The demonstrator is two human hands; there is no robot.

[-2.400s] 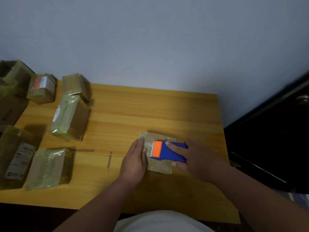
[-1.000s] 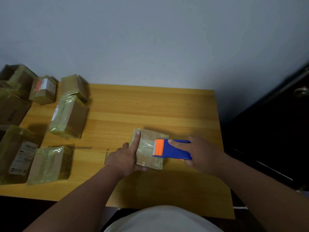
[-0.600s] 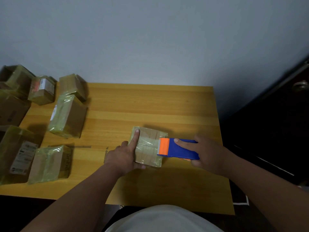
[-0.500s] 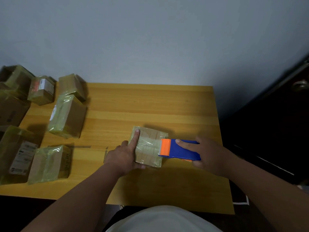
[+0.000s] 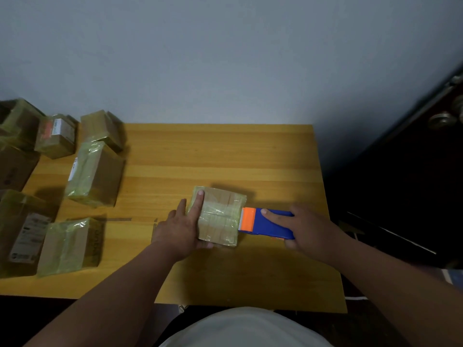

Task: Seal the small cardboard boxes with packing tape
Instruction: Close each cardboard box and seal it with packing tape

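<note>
Dispenser (image 5: 266, 222) gripped in my right hand (image 5: 309, 227) at box (image 5: 219, 216) edge; left hand (image 5: 179, 227) clamps box, index finger flat; next: snap tape against teeth, 1 pull.

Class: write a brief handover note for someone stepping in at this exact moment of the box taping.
Left hand holds the small box at its left side, forefinger laid on top. Right hand grips the blue tape dispenser, its orange end at the box's right edge.
Done: a tape strip lies across the box top.
Left: cut the tape there. Other boxes sit at the table's left.
</note>
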